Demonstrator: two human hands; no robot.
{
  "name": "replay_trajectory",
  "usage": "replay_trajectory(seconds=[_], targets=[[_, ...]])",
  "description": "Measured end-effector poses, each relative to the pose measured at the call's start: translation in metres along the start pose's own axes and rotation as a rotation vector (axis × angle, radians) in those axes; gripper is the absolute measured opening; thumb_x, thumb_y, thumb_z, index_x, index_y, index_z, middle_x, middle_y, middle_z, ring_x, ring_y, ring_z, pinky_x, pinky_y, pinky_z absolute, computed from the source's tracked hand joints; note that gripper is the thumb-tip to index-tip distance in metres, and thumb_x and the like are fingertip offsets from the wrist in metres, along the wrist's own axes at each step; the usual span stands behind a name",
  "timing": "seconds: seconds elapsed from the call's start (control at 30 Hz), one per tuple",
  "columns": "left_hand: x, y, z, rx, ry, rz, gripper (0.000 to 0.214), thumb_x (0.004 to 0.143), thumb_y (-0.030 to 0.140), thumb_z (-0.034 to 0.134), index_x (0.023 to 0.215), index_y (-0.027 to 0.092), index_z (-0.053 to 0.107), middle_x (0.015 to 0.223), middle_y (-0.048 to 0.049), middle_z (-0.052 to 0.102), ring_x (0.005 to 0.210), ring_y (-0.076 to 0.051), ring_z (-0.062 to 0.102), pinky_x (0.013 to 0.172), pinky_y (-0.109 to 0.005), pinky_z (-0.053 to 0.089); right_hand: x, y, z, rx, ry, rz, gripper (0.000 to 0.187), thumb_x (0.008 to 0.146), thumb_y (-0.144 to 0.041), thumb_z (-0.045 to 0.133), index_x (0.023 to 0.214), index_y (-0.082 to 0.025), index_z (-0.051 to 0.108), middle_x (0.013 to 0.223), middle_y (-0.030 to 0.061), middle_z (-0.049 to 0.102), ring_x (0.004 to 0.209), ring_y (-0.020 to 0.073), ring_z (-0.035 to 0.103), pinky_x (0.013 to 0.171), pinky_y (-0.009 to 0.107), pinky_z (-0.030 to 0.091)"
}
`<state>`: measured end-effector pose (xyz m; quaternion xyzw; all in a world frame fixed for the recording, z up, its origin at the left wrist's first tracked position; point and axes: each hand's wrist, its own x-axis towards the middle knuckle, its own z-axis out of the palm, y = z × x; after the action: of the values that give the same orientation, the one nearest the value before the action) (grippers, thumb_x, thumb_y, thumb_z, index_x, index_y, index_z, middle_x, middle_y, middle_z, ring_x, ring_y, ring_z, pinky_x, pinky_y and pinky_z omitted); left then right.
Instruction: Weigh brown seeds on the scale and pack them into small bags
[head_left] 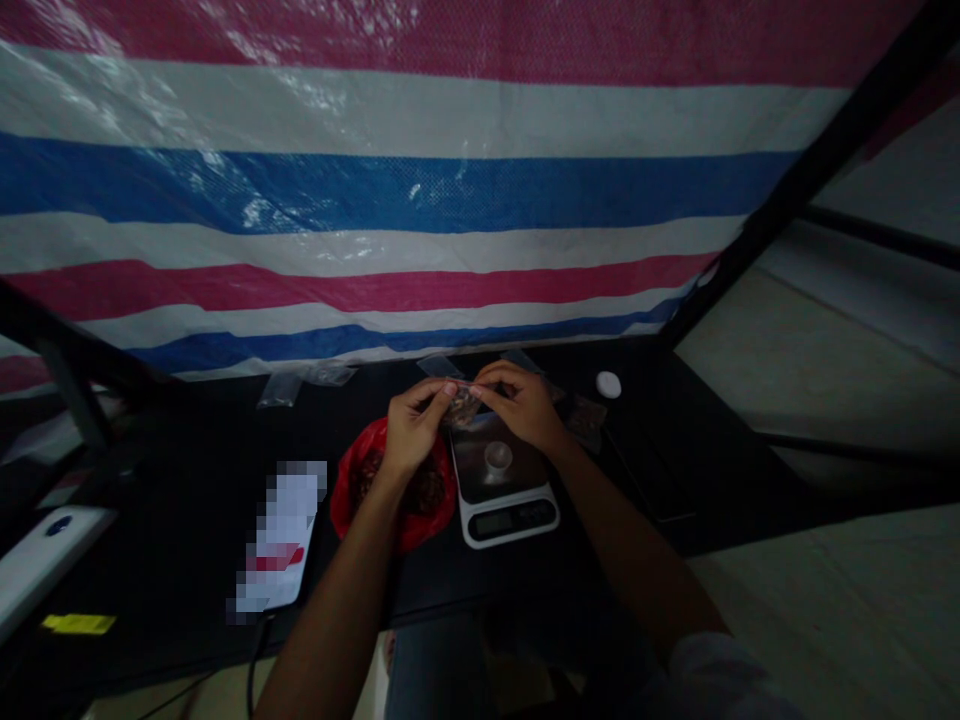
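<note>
Bare forearms lead up to the left hand and right hand, both pinched closed on a small clear plastic bag with brownish bits inside, held just above a digital kitchen scale. Under the left wrist sits a red plastic bag of dark stuff. More clear baggies lie farther along the black table, with a striped tarp hanging behind.
</note>
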<state>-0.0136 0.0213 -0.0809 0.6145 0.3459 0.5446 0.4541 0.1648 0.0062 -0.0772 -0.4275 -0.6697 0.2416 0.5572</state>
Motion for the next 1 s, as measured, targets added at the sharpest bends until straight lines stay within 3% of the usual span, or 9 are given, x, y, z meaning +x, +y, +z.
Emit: replay_trajectory(seconds=[0.17, 0.3, 0.4, 0.47, 0.5, 0.6, 0.7, 0.83, 1.0], targets=[[0.003, 0.004, -0.01, 0.159, 0.081, 0.073, 0.031, 0.093, 0.044, 0.064, 0.095, 0.017, 0.079, 0.103, -0.0087, 0.078, 0.1, -0.023, 0.071, 0.094, -0.035, 0.053, 0.006, 0.015, -0.017, -0.035, 0.134, 0.077, 0.022, 0.08, -0.038, 0.08, 0.07, -0.02, 0.072, 0.085, 0.0054, 0.072, 0.078, 0.0187, 0.066, 0.072, 0.034, 0.053], [0.001, 0.014, -0.038, 0.564, 0.066, 0.122, 0.035, 0.098, 0.044, 0.054, 0.11, 0.019, 0.075, 0.118, -0.0103, 0.073, 0.116, -0.025, 0.065, 0.106, -0.039, 0.047, 0.007, 0.019, -0.036, -0.194, 0.267, 0.006, 0.021, 0.082, -0.039, 0.078, 0.073, -0.021, 0.074, 0.088, 0.0065, 0.073, 0.082, 0.0208, 0.067, 0.071, 0.035, 0.053], [-0.005, 0.021, -0.064, 0.98, -0.08, -0.055, 0.056, 0.091, 0.055, 0.059, 0.131, 0.017, 0.067, 0.136, -0.0166, 0.064, 0.129, -0.034, 0.057, 0.112, -0.046, 0.042, 0.004, 0.021, -0.042, -0.33, 0.132, -0.042, 0.022, 0.086, -0.04, 0.075, 0.074, -0.021, 0.075, 0.085, 0.0061, 0.072, 0.077, 0.02, 0.066, 0.069, 0.034, 0.051], [-0.007, 0.023, -0.078, 1.15, -0.227, -0.264, 0.068, 0.083, 0.059, 0.066, 0.136, 0.015, 0.063, 0.137, -0.0205, 0.063, 0.127, -0.038, 0.059, 0.105, -0.046, 0.046, 0.001, 0.022, -0.043, -0.397, 0.028, -0.039, 0.027, 0.091, -0.04, 0.068, 0.073, -0.021, 0.074, 0.08, 0.0056, 0.071, 0.072, 0.0191, 0.065, 0.07, 0.035, 0.051], [-0.007, 0.024, -0.083, 1.192, -0.309, -0.36, 0.063, 0.084, 0.056, 0.066, 0.133, 0.016, 0.065, 0.133, -0.0207, 0.066, 0.123, -0.038, 0.062, 0.1, -0.044, 0.049, 0.0, 0.023, -0.042, -0.422, -0.01, -0.034, 0.03, 0.094, -0.039, 0.064, 0.073, -0.021, 0.073, 0.079, 0.0056, 0.07, 0.072, 0.0192, 0.065, 0.07, 0.035, 0.05], [-0.004, 0.028, -0.092, 1.217, -0.443, -0.46, 0.032, 0.091, 0.037, 0.055, 0.114, 0.022, 0.073, 0.111, -0.016, 0.077, 0.102, -0.032, 0.072, 0.083, -0.036, 0.051, -0.002, 0.025, -0.041, -0.454, -0.052, -0.028, 0.034, 0.097, -0.04, 0.058, 0.073, -0.02, 0.072, 0.079, 0.0061, 0.071, 0.075, 0.0204, 0.067, 0.072, 0.035, 0.05], [0.004, 0.037, -0.093, 1.182, -0.428, -0.341, 0.026, 0.093, 0.029, 0.048, 0.1, 0.024, 0.072, 0.097, -0.0124, 0.078, 0.093, -0.03, 0.074, 0.076, -0.033, 0.049, -0.002, 0.027, -0.041, -0.46, -0.058, -0.022, 0.036, 0.098, -0.042, 0.057, 0.071, -0.021, 0.071, 0.079, 0.0061, 0.072, 0.074, 0.0203, 0.066, 0.071, 0.034, 0.049], [0.011, 0.052, -0.089, 1.145, -0.342, -0.205, 0.025, 0.09, 0.029, 0.049, 0.103, 0.024, 0.069, 0.104, -0.0112, 0.077, 0.095, -0.03, 0.073, 0.078, -0.033, 0.049, -0.001, 0.028, -0.042, -0.455, -0.056, -0.022, 0.038, 0.099, -0.041, 0.055, 0.07, -0.021, 0.07, 0.077, 0.0065, 0.071, 0.073, 0.02, 0.065, 0.07, 0.034, 0.048], [0.008, 0.061, -0.085, 1.199, -0.304, -0.25, 0.028, 0.089, 0.028, 0.049, 0.107, 0.022, 0.069, 0.104, -0.0128, 0.077, 0.096, -0.033, 0.072, 0.076, -0.036, 0.049, -0.002, 0.03, -0.042, -0.458, -0.047, -0.019, 0.037, 0.098, -0.04, 0.055, 0.07, -0.021, 0.07, 0.077, 0.0061, 0.07, 0.071, 0.02, 0.064, 0.07, 0.034, 0.048]])
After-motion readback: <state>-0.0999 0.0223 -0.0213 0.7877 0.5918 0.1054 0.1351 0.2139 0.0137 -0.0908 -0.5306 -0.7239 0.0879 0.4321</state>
